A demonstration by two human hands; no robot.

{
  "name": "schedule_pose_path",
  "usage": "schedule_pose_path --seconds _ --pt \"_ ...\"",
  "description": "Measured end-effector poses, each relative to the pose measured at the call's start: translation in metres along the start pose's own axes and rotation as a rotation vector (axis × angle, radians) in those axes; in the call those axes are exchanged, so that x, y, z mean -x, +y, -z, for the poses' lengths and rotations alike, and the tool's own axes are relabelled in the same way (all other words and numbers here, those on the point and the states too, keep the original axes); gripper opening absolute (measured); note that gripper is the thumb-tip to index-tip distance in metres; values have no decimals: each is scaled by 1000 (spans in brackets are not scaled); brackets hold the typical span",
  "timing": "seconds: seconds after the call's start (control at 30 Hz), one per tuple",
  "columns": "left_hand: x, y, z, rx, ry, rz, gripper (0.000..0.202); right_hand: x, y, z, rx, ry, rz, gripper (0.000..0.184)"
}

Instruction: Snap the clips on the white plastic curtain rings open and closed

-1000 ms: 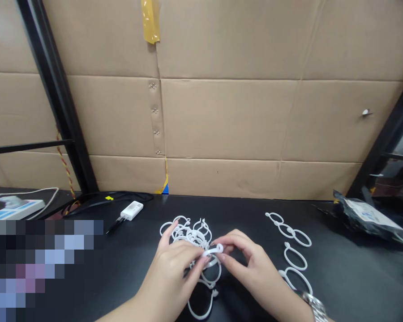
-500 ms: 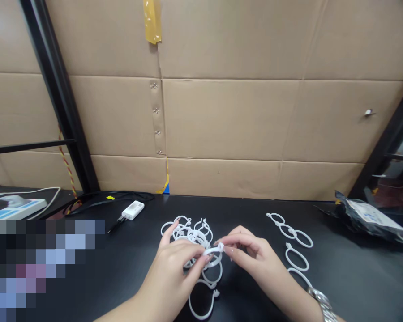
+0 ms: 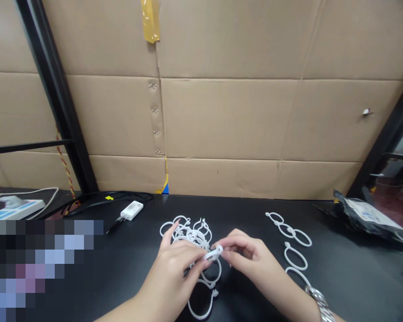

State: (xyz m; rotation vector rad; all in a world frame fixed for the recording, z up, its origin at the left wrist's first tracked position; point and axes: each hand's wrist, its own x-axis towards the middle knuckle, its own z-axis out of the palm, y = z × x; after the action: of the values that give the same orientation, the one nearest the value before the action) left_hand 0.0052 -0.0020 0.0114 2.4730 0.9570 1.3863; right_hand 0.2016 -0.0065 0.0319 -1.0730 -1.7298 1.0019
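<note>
A white plastic curtain ring (image 3: 211, 255) with a clasp is held between both hands, seen nearly edge-on. My left hand (image 3: 176, 264) pinches its left side between thumb and fingers. At the clasp end, the thumb and forefinger of my right hand (image 3: 248, 251) are closed on the ring. Behind and partly under my left hand lies a tangled pile of similar rings (image 3: 192, 233). Nearer me, an unfastened ring (image 3: 199, 318) lies with its clasp apart. Whether the held ring's clasp is fastened is hard to make out.
Several more rings (image 3: 297, 268) lie to the right, one partly behind my right forearm. A white adapter (image 3: 132, 210) with a black cable is at the back left, a power strip (image 3: 23, 209) far left. A black plastic package (image 3: 362, 214) sits at the right, before cardboard (image 3: 221, 120).
The held ring has tilted, from showing its loop to nearly edge-on. Both hands stay in almost the same place, still gripping it. The view has shifted slightly.
</note>
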Motion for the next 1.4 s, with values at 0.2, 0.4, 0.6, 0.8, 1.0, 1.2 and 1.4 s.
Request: schedule_pose_path --seconds 0.2,0.4,0.6,0.8,1.0,1.2,1.4 --pt "-1 1 0 24 -32 -5 17 4 -5 -1 65 -20 68 13" --pt "-4 5 3 68 -63 6 21 3 -8 2 118 -31 109 12" --pt "-4 7 4 28 -24 -59 24 3 -11 5 168 -94 118 12" --pt "-2 5 4 -57 -26 -124 24 6 -13 7 369 -112 135 10" --pt "-3 9 7 -19 -57 -104 20 6 -16 9 443 -184 138 7" --pt "-3 9 4 -98 -16 -204 18 12 -20 4 532 -173 142 7" --pt "-3 10 3 -133 27 -267 18 13 -25 1 522 -175 103 11"
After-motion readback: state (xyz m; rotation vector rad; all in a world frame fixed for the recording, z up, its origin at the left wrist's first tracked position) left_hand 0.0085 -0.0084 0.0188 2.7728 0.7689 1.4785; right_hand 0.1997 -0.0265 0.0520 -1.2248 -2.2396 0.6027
